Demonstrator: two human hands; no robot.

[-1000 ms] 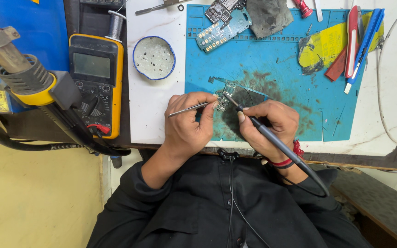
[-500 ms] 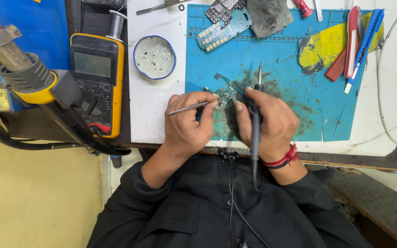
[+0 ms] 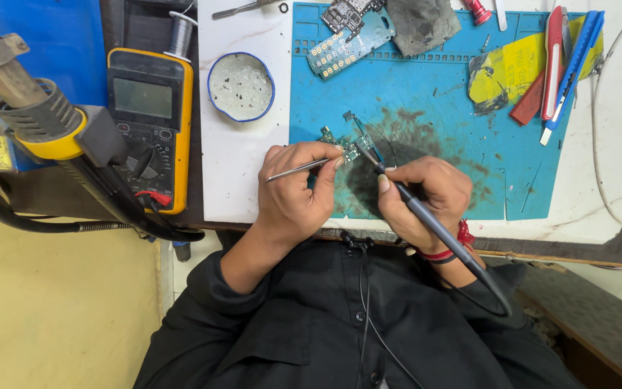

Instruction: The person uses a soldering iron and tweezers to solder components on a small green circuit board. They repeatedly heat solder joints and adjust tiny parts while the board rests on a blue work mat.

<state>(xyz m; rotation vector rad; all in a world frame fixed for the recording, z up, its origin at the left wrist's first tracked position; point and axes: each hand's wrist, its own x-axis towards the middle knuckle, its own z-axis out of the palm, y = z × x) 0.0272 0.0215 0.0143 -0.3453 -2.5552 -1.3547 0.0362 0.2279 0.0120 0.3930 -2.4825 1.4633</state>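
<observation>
My left hand (image 3: 298, 189) grips thin metal tweezers (image 3: 298, 170), their tips pressed on a small green circuit board (image 3: 340, 140) that lies on the blue work mat (image 3: 426, 94). My right hand (image 3: 426, 193) holds a dark soldering iron (image 3: 433, 223) like a pen. Its tip touches the right end of the small board. The iron's cable runs back past my wrist, which wears a red band. Both hands rest at the mat's near edge.
A yellow multimeter (image 3: 149, 119) and a hot-air gun (image 3: 37, 119) lie at the left. A round blue-rimmed dish (image 3: 240, 86) sits on the white table. A larger circuit board (image 3: 350, 32), grey cloth (image 3: 422, 25), yellow pad (image 3: 512, 72) and red and blue tools (image 3: 563, 65) lie at the back.
My right hand swung the soldering iron from pointing straight up back to a slant, and its tip returned to the small board. My left hand kept the tweezers in place.
</observation>
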